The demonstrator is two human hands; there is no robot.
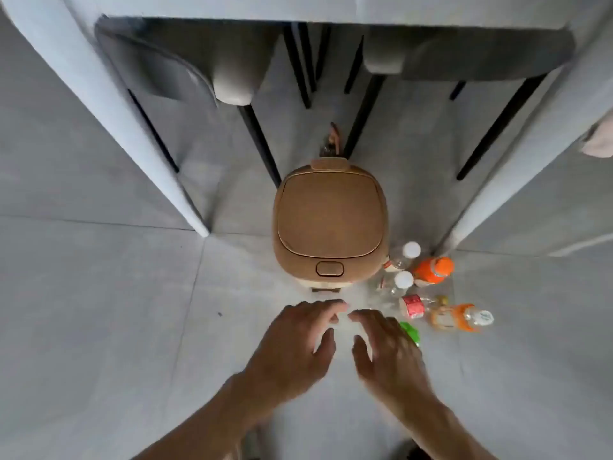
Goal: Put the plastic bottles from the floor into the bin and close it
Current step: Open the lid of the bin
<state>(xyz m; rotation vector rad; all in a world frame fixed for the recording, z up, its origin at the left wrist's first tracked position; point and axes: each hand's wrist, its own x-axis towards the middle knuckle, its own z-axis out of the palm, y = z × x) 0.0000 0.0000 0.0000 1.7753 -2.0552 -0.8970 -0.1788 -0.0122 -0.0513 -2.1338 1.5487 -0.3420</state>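
Observation:
A tan bin [330, 224] stands on the grey floor with its lid down and a push button [329, 269] at its front. Several plastic bottles lie to its right: two clear ones with white caps [410, 250] [403, 279], an orange-capped one [434, 270], one with a red label [413, 306], one with an orange label [461, 317], and a green piece [410, 332] partly hidden by my right hand. My left hand [298, 340] and my right hand [388, 350] hover side by side just in front of the bin, fingers spread, holding nothing.
Grey table legs [159, 154] [517, 174] flank the bin. Dark chairs with black legs [262, 141] stand behind it under the table. A small brown object [331, 141] lies on the floor behind the bin. A cloth [597, 141] hangs at the right edge.

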